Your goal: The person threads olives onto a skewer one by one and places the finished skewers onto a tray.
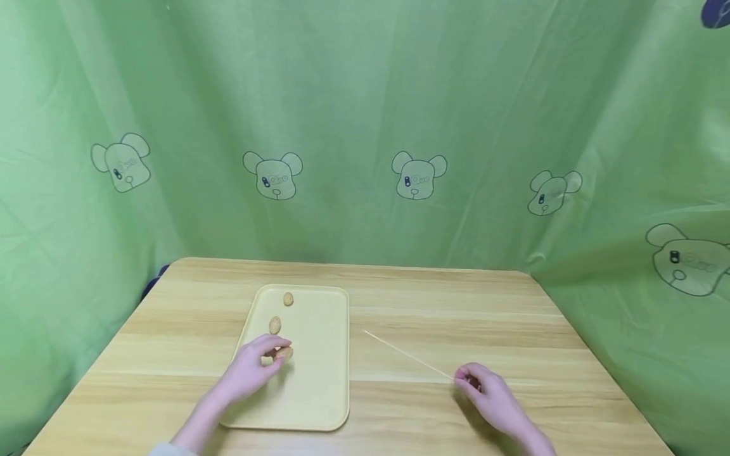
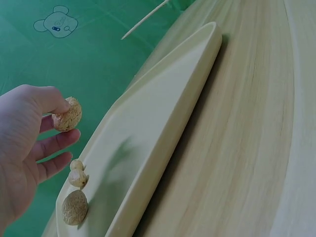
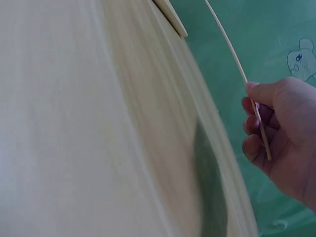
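Note:
My left hand (image 1: 253,367) pinches a tan, wrinkled walnut (image 2: 67,114) between thumb and fingertips, raised over the left part of a pale yellow tray (image 1: 319,354). On the tray, one walnut (image 1: 288,298) lies near the far edge and another (image 1: 275,325) sits just beyond the left hand. The left wrist view shows a larger walnut (image 2: 75,207) and smaller-looking ones (image 2: 78,177) along the tray's side. Right of the tray, my right hand (image 1: 490,396) grips a thin wooden skewer (image 3: 229,44) near one end. Its long free part points up and left towards the tray.
The wood-grain table (image 1: 433,304) carries the tray on its left half. A green curtain (image 1: 342,126) printed with mouse heads hangs behind the table and on both sides.

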`<state>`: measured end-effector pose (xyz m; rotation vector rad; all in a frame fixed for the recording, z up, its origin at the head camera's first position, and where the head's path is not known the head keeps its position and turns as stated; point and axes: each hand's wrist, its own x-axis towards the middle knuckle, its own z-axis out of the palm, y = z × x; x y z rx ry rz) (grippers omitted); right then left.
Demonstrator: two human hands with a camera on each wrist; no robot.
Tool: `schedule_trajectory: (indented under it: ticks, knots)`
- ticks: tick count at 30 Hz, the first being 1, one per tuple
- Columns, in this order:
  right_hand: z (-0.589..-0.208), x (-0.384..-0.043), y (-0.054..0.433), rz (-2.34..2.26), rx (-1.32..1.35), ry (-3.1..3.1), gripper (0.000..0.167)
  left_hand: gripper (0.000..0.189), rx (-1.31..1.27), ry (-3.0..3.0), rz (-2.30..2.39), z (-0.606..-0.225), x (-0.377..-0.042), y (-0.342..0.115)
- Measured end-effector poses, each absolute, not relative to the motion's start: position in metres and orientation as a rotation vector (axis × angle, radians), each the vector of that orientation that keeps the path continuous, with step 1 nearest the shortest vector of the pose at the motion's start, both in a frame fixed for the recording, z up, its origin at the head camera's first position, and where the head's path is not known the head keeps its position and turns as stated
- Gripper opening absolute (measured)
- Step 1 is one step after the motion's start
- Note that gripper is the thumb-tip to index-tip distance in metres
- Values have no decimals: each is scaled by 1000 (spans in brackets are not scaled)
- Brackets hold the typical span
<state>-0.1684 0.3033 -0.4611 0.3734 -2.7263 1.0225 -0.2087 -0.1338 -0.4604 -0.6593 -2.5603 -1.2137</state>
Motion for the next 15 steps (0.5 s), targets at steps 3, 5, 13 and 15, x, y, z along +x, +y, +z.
schedule_trajectory:
  ticks: [3,5,13,15]
  knots:
    - [-456,-167,296,1029,426,-2684,6,24,-612,-2601,-1265,-458,-208,-131]
    - [-453,-166,291,1031,485,-2648,10,23,-594,-2612,-1289,-456,-208,-129]
    - [-444,-166,271,1069,717,-2542,10,22,-678,-2563,-1322,-456,-209,-124]
    - [-444,-166,267,1086,747,-2547,8,22,-707,-2545,-1350,-457,-209,-124]
